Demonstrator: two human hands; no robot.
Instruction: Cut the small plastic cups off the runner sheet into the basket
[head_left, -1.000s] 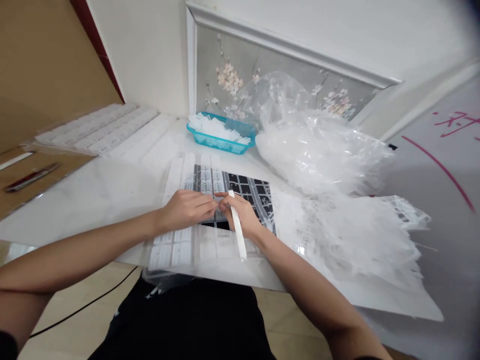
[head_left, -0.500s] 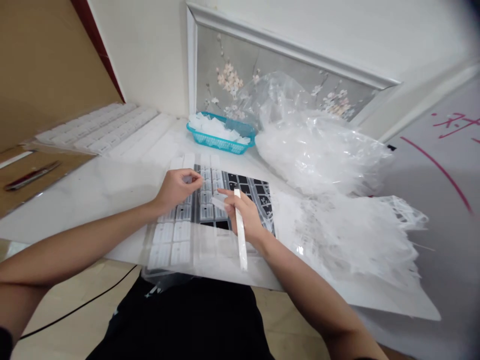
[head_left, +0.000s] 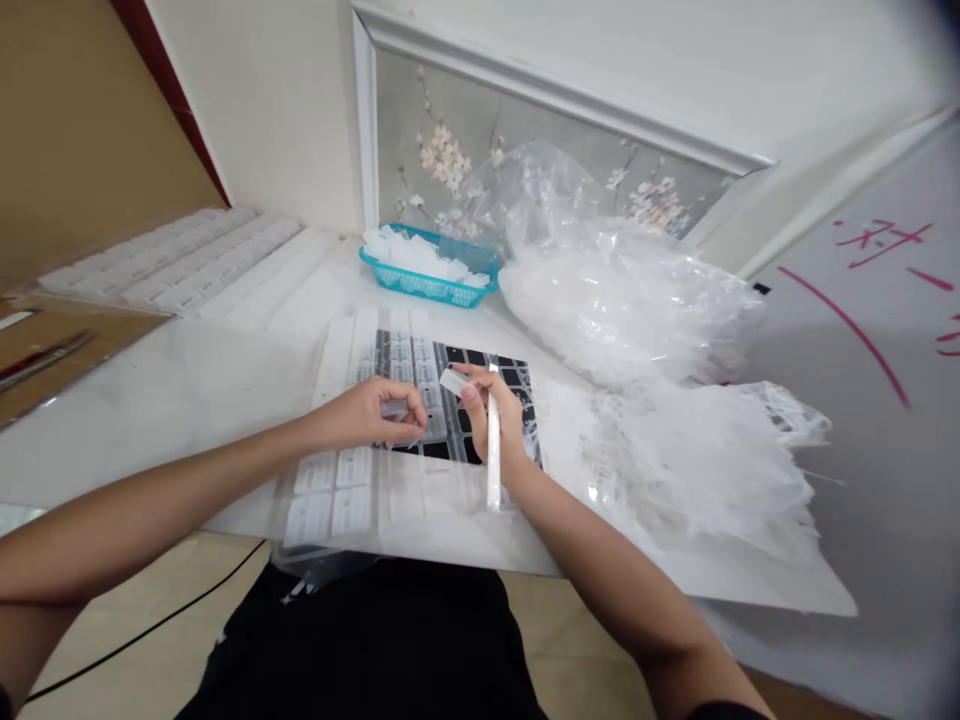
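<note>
The right hand (head_left: 501, 412), near the centre of the frame, pinches a small translucent white rectangular piece (head_left: 454, 381) between thumb and fingers, with a long narrow white strip (head_left: 493, 462) running down across it. Just left of it, the left hand (head_left: 394, 412) curls above a clear plastic sheet of white rectangular blocks (head_left: 351, 497); whether it grips anything, I cannot tell. A turquoise plastic basket (head_left: 429, 287) stands at upper centre.
</note>
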